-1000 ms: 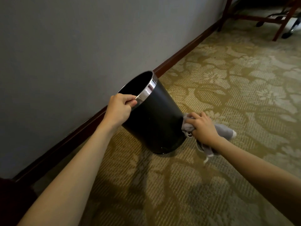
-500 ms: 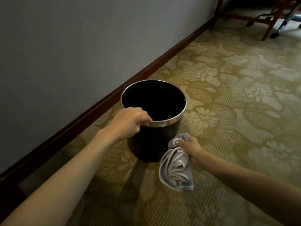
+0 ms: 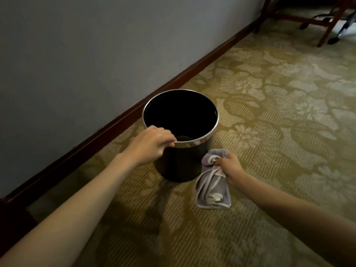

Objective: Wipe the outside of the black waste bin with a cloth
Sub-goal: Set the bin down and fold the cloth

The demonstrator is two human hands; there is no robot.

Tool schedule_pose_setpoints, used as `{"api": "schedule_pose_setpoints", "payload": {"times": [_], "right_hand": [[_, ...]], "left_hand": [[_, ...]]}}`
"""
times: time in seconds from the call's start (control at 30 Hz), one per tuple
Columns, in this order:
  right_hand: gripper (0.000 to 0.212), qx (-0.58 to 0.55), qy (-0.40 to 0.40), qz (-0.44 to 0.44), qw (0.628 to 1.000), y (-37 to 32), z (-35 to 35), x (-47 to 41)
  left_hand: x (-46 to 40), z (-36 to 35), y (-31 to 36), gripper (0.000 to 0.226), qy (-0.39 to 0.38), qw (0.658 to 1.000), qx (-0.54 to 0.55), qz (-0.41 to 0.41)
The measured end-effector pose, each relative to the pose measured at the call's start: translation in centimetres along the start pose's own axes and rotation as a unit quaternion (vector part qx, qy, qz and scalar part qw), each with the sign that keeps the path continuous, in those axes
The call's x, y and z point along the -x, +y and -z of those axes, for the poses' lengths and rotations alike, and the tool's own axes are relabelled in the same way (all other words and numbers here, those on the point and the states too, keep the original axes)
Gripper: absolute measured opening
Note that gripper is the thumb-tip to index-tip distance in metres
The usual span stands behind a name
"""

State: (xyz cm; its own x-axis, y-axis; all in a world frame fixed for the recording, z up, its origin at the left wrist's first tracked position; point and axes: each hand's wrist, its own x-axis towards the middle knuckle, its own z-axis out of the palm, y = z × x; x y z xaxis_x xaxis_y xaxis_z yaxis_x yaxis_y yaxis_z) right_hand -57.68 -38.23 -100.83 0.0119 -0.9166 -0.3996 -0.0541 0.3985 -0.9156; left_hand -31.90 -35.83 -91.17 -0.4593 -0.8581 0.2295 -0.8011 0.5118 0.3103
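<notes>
The black waste bin (image 3: 183,162) with a shiny metal rim stands upright on the carpet near the wall. My left hand (image 3: 151,145) grips the near left part of its rim. My right hand (image 3: 230,167) is closed on a grey cloth (image 3: 212,186) just right of the bin's base. The cloth hangs bunched from my fist, apart from the bin's side, and its lower end reaches down to the carpet.
A grey wall with a dark wooden skirting board (image 3: 192,72) runs along the left behind the bin. Patterned olive carpet (image 3: 279,116) spreads to the right. Wooden furniture legs (image 3: 327,29) and chair castors (image 3: 332,40) stand at the far top right.
The bin was tilted toward the wall with the cloth pressed on its side; it now stands upright. My right hand has drawn the cloth off the bin and lowered it beside the base.
</notes>
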Motion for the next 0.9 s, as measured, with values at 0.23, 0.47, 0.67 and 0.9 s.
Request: {"api": "schedule_pose_setpoints", "payload": {"times": [0.23,0.47,0.67,0.9], "right_hand": [[0.025,0.049,0.017,0.108,0.993,-3.4,3.2,1.4],[0.021,0.071,0.081,0.186,0.976,-11.9,4.9,1.7],[0.023,0.003,0.071,0.184,0.980,-22.6,4.2,4.5],[0.026,-0.069,0.030,0.149,0.986,-41.1,2.4,11.8]], "left_hand": [[0.0,1.4,0.7,0.023,0.003,0.997,0.034,0.068],[-4.5,3.5,3.1,0.019,0.122,0.959,0.160,0.199],[-8.2,8.1,7.3,0.024,0.155,0.920,0.236,0.271],[-11.7,26.7,12.8,0.025,0.180,0.899,0.266,0.297]]}}
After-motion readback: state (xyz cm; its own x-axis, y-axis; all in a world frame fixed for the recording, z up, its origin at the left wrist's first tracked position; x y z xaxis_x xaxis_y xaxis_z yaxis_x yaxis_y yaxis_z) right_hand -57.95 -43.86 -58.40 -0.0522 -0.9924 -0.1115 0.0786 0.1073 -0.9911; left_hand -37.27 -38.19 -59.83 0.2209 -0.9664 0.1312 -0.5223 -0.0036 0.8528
